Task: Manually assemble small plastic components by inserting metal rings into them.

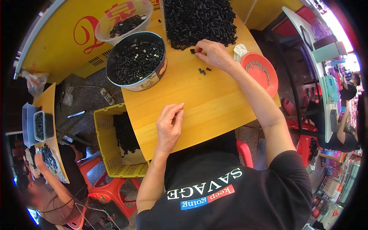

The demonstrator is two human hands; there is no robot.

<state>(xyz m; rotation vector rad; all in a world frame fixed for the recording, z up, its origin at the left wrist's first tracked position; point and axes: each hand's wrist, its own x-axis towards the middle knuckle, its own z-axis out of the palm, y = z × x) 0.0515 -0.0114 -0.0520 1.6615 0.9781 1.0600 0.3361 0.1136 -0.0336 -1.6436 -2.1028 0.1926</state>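
Observation:
My right hand point(213, 54) reaches to the far side of the wooden table point(180, 90), its fingers closed at a small black plastic piece point(192, 51). Just beyond it spreads a big heap of black plastic pieces point(201, 23). A few loose black pieces point(203, 71) lie on the wood below that hand. Held above the near part of the table is my left hand point(169, 126), thumb and fingers pressed together; anything between them is too small to make out. Right of my right wrist sits a red plastic bowl point(273, 82) with thin metal pins point(260, 69) in it.
A round tub point(140, 85) of black pieces stands at the table's left edge, near a clear plastic bowl point(101, 30). White crumpled tissue point(240, 51) touches the red bowl. Left below is a yellow crate point(105, 147). At far left a person point(57, 191) sits by another table.

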